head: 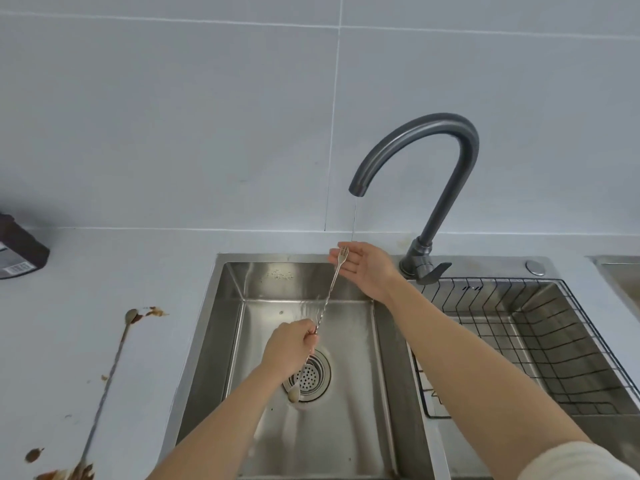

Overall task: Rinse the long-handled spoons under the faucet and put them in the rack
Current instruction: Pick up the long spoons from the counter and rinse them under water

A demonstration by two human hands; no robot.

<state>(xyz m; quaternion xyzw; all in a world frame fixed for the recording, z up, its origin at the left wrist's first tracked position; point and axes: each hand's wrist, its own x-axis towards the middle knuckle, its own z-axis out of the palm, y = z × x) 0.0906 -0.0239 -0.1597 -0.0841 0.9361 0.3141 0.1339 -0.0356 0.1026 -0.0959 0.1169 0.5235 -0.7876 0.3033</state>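
Note:
My left hand (289, 344) grips the twisted shaft of a long-handled metal spoon (327, 297) over the sink (225, 341). Its bowl end hangs down near the drain (313, 375); its forked end points up. My right hand (363, 268) is held flat behind that forked tip, fingers straight, under a thin stream of water from the dark curved faucet (440, 161). A second long-handled spoon (110, 375), dirty with brown sauce, lies on the counter to the left. The black wire rack (512, 341) sits in the right basin.
Brown sauce stains (62, 472) mark the white counter by the dirty spoon. A dark bottle (19, 247) stands at the far left by the tiled wall. The faucet lever (438, 270) is just right of my right hand.

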